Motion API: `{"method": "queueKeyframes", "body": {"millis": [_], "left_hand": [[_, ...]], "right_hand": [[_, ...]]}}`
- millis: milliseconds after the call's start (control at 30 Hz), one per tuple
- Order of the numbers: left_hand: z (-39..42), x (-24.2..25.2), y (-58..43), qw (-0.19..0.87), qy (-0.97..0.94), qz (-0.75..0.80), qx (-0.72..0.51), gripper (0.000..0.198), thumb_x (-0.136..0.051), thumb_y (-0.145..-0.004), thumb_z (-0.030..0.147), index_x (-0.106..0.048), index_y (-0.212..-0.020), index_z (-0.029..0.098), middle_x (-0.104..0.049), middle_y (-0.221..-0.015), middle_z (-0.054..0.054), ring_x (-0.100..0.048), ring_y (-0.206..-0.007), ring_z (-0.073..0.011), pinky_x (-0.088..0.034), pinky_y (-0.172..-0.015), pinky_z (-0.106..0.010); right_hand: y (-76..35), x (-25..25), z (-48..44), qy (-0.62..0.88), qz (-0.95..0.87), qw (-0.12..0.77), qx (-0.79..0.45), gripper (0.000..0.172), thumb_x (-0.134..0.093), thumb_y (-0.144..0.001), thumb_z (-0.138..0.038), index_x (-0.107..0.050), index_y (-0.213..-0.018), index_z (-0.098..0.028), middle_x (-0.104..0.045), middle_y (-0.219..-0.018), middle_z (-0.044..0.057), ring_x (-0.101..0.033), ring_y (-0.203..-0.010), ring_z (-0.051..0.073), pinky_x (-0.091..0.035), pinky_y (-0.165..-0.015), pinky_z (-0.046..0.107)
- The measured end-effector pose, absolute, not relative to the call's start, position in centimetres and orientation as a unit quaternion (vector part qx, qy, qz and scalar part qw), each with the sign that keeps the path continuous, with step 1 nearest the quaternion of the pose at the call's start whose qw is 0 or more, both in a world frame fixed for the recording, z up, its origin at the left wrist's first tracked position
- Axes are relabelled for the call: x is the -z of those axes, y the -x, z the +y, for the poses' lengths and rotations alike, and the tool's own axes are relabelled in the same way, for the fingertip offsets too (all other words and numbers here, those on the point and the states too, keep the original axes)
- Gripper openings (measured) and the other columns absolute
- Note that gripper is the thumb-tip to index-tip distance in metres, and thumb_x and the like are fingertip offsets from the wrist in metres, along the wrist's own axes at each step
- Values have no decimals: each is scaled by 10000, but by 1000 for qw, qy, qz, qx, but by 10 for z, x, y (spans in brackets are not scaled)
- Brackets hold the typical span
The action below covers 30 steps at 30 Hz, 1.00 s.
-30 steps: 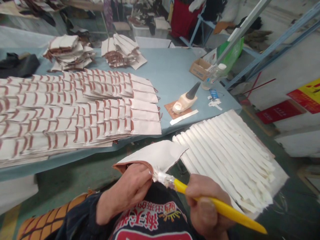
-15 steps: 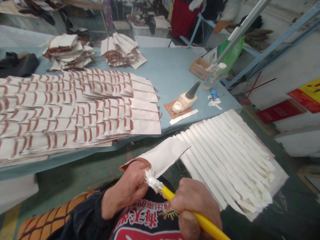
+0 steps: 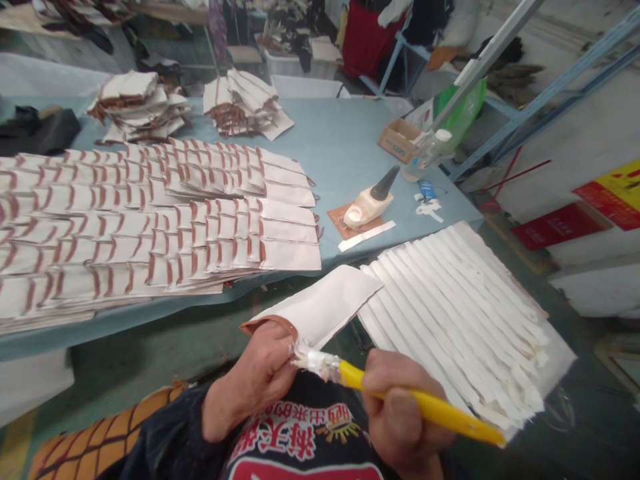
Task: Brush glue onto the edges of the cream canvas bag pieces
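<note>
My left hand (image 3: 257,373) is closed on the brown-edged open end of a white fabric piece (image 3: 320,307), which slants up to the right. In my right hand (image 3: 405,407) is a brush with a yellow handle (image 3: 450,413). The brush's whitish, coated bristles (image 3: 313,360) meet the brown edge beside my left fingers. To the right, white strips (image 3: 450,320) lie side by side on a board, and the fabric's far tip reaches their upper left end.
Rows of brown-edged white pieces (image 3: 215,233) cover the left of the blue table (image 3: 340,147). A pale container with a dark cone (image 3: 370,200), a small cardboard box (image 3: 400,138) and a plastic bottle (image 3: 425,157) stand at the right. Metal bars rise behind.
My right hand has moved slightly right, and the brush now lies flatter, with more of its yellow handle showing. The fabric piece has shifted a little.
</note>
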<state>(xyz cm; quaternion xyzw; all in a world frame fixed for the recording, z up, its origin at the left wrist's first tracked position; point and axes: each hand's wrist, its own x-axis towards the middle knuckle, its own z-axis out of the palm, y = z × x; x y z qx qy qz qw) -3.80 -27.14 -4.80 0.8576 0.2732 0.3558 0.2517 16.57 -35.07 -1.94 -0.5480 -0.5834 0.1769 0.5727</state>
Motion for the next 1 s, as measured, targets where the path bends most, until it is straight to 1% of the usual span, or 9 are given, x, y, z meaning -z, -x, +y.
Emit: {"method": "queueKeyframes", "body": {"millis": [100, 167, 267, 400, 500, 633, 733, 900, 1000], "left_hand": [[-272, 51, 36, 225, -861, 274, -365, 321, -470, -934, 4, -562, -734, 238, -669, -678, -40, -581, -651, -209, -429, -660, -357], [-272, 53, 35, 225, -861, 270, -367, 331, -471, -923, -2, -527, -708, 244, -634, -651, -29, -561, -630, -206, -410, -644, -355], [-273, 54, 32, 232, -857, 271, -373, 345, -467, -916, -10, -481, -688, 249, -601, -632, -14, -535, -603, -194, -401, -630, -347], [-275, 56, 30, 227, -853, 288, -372, 339, -468, -930, -8, -490, -709, 248, -624, -646, -16, -542, -616, -191, -426, -643, -336], [-276, 57, 30, 229, -853, 295, -365, 336, -465, -943, -2, -502, -719, 246, -628, -645, -15, -553, -624, -190, -440, -655, -326], [-277, 57, 33, 227, -852, 292, -372, 326, -468, -949, 10, -510, -726, 244, -639, -659, -14, -562, -628, -186, -448, -656, -319], [-277, 57, 33, 214, -850, 292, -383, 336, -477, -942, -1, -491, -715, 247, -624, -642, -5, -537, -609, -181, -425, -637, -322], [-278, 56, 32, 223, -856, 285, -369, 319, -470, -944, 8, -515, -732, 243, -661, -677, -24, -569, -640, -194, -448, -655, -326], [-280, 58, 34, 242, -858, 284, -352, 288, -468, -919, 20, -528, -740, 237, -654, -689, -24, -571, -643, -196, -464, -668, -323]], "right_hand": [[-169, 9, -335, 613, -483, 595, -192, 403, -475, -1147, -382, -650, -817, -229, -463, -485, -88, -400, -329, 91, -320, -342, 217], [-172, 6, -329, 639, -463, 585, -187, 426, -488, -1142, -393, -635, -780, -224, -434, -458, -94, -394, -307, 92, -298, -323, 218], [-178, 5, -332, 642, -508, 558, -136, 385, -501, -1133, -376, -661, -817, -224, -482, -488, -82, -437, -333, 100, -349, -349, 225], [-174, 1, -343, 610, -614, 500, -30, 249, -520, -1116, -301, -692, -947, -241, -657, -632, -34, -619, -483, 127, -475, -456, 239], [-161, -6, -348, 540, -689, 481, -48, 246, -471, -1135, -279, -648, -966, -255, -729, -700, -20, -696, -562, 137, -548, -532, 250], [-156, -3, -352, 538, -658, 520, -85, 257, -457, -1134, -288, -653, -971, -254, -647, -626, -43, -582, -445, 122, -463, -426, 245], [-165, 5, -352, 580, -626, 518, -50, 232, -509, -1111, -271, -694, -976, -234, -593, -599, -53, -527, -411, 114, -429, -395, 234], [-161, -2, -347, 546, -680, 489, -26, 276, -464, -1150, -278, -652, -953, -237, -708, -688, -30, -647, -502, 119, -536, -490, 232], [-148, -13, -347, 496, -713, 493, -50, 312, -409, -1186, -306, -606, -953, -240, -697, -663, -48, -666, -529, 107, -576, -565, 223]]}}
